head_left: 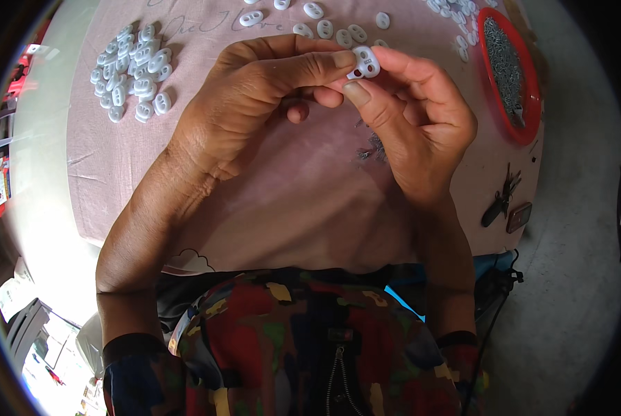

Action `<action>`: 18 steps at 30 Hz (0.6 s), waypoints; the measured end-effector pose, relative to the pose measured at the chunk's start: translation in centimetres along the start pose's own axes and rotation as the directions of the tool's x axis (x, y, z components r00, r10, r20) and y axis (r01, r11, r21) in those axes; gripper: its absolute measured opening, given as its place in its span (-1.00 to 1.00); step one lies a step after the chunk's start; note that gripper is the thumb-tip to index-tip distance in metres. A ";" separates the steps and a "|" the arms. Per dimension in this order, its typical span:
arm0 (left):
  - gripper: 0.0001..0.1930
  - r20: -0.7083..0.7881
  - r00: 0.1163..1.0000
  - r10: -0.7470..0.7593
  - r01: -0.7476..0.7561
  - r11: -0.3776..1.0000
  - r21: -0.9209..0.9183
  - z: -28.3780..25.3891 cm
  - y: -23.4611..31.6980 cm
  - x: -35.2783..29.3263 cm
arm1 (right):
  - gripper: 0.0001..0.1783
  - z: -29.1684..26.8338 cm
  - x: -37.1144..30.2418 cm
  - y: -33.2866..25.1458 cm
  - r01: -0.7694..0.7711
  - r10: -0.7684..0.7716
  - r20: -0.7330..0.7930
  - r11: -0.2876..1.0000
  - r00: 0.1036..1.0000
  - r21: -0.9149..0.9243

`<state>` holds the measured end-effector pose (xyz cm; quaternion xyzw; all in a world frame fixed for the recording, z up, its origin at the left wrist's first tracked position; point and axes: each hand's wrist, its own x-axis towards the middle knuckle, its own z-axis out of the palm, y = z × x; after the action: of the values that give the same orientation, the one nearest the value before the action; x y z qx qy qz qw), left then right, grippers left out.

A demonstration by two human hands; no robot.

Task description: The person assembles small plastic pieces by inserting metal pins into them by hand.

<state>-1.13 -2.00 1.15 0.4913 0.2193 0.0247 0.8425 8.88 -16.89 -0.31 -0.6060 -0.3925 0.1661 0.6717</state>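
Note:
Both of my hands meet over the far part of the table around one small white two-hole plastic piece (367, 62). My left hand (255, 83) pinches its left side, with the thumb lying on top and the other fingers curled beneath. Against its right edge rests the index fingertip of my right hand (421, 118), while that thumb is bent just below the piece. Whether anything tiny sits between the right fingertips is hidden. Below the right hand, partly covered by it, lies a small heap of thin grey metal bits (373, 149).
A pile of similar white pieces (133, 66) lies at the left, with several more loose ones (324, 29) along the far side. At right stand a red basin (532, 104) of small grey metal parts, keys (503, 197) and a small dark device (519, 218). A pink cloth (290, 229) covers the table.

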 end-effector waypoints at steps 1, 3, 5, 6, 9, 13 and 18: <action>-0.77 0.000 1.000 0.000 0.000 1.000 0.000 -0.1 -0.1 0.0 | -0.64 0.0 0.0 0.2 0.056 -0.056 0.000 0.997 0.998 -0.044; -0.78 0.068 0.998 0.006 -0.001 0.998 -0.068 -0.3 -0.4 0.1 | -0.64 -0.2 -0.1 -0.1 0.049 -0.048 0.009 0.993 0.999 -0.104; -0.77 0.051 0.999 -0.004 0.009 0.996 -0.092 0.0 -0.4 -0.2 | -0.63 -0.2 -0.2 0.0 0.042 -0.040 0.016 0.986 0.999 -0.164; -0.77 0.036 0.999 -0.015 0.019 0.993 -0.116 0.2 -0.4 -0.3 | -0.62 -0.2 -0.1 0.3 0.080 -0.083 -0.009 0.977 0.997 -0.199; -0.77 0.053 0.998 -0.015 0.021 0.994 -0.103 0.4 -0.3 -0.3 | -0.61 -0.4 0.0 0.6 0.135 -0.149 -0.038 0.959 0.988 -0.250; -0.77 0.022 0.999 -0.027 0.029 0.995 -0.095 0.5 -0.3 -0.3 | -0.64 -0.4 0.2 0.7 0.154 -0.167 -0.038 0.961 0.985 -0.232; -0.76 0.087 0.996 0.006 -0.005 1.000 -0.013 -0.1 -0.1 0.3 | -0.67 -0.5 0.3 0.7 0.186 -0.192 -0.015 0.963 0.981 -0.193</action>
<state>-0.95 -1.87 0.93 0.4872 0.1808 0.0072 0.8544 9.59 -16.85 -0.83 -0.6299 -0.4515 0.0528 0.6297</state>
